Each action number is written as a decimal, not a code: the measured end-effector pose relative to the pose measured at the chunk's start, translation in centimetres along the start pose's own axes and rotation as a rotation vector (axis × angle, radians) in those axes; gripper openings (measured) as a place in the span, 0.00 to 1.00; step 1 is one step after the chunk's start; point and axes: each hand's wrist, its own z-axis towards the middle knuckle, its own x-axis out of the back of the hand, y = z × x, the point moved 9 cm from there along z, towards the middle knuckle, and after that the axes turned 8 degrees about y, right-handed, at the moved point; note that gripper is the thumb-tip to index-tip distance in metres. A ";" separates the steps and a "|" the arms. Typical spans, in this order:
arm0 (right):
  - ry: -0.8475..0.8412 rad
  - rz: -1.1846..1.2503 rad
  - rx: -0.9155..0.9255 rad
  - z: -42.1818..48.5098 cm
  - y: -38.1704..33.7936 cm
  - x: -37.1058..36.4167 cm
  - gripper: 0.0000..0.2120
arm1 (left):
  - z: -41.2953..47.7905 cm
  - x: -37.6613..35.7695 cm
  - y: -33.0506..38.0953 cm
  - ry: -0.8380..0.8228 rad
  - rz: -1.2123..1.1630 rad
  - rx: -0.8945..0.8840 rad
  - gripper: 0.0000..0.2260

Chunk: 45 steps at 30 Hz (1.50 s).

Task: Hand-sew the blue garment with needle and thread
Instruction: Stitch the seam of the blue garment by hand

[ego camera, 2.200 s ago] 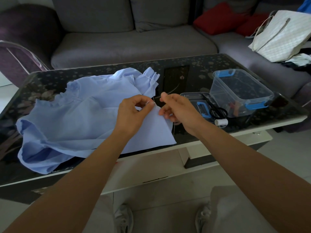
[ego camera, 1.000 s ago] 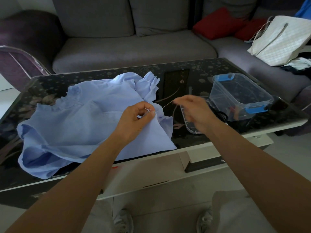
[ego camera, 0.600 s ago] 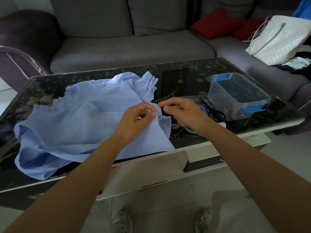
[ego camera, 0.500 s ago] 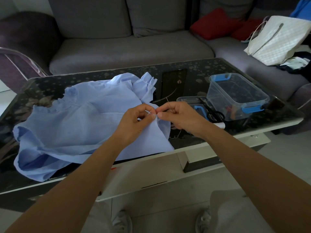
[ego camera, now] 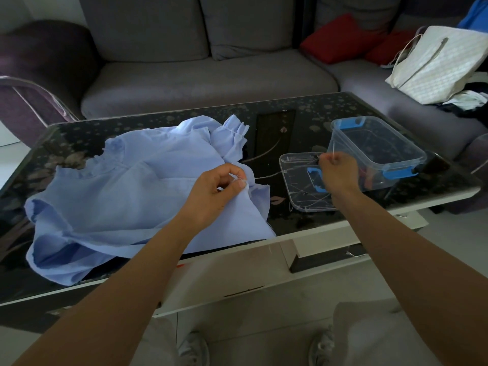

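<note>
Grey sofa (ego camera: pixel 206 75) fills the back of the room, and in front of it the dark glass-topped bench (ego camera: pixel 274 122) carries everything. Spread across its left half lies the blue garment (ego camera: pixel 132 196), rumpled, reaching down to the front edge. Over on the right stands a clear box (ego camera: pixel 375 151) with blue clips, its lid (ego camera: pixel 298 180) flat beside it.

Now the hands, and they're well apart! The left hand (ego camera: pixel 214 194) sits on the garment's right edge, thumb and forefinger pinching a small fold of cloth. The right hand (ego camera: pixel 339 171) is out over the lid, fingers curled tight on the needle (ego camera: pixel 333 148), a thin sliver poking up nearly upright from the fist. Between them the thread (ego camera: pixel 266 176) runs pale and fairly taut, left to right, from the pinched fold out to that right hand.

That stitch looks drawn through, I'd say. The work lies to the left of the needle hand, and the left hand is right on it. The next stitch will want the needle brought along that thread line to the fold.
</note>
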 end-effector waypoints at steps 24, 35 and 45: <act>-0.504 0.100 0.032 -4.8 -3.1 -4.4 0.03 | -0.2 -0.1 0.3 -0.012 -0.017 0.029 0.04; -0.281 0.185 -0.057 -2.4 -1.7 -2.6 0.05 | -0.3 0.0 0.4 -0.013 -0.027 0.044 0.05; -0.126 0.138 -0.112 -0.1 0.8 -1.1 0.05 | -0.2 0.0 0.1 -0.013 -0.025 0.049 0.04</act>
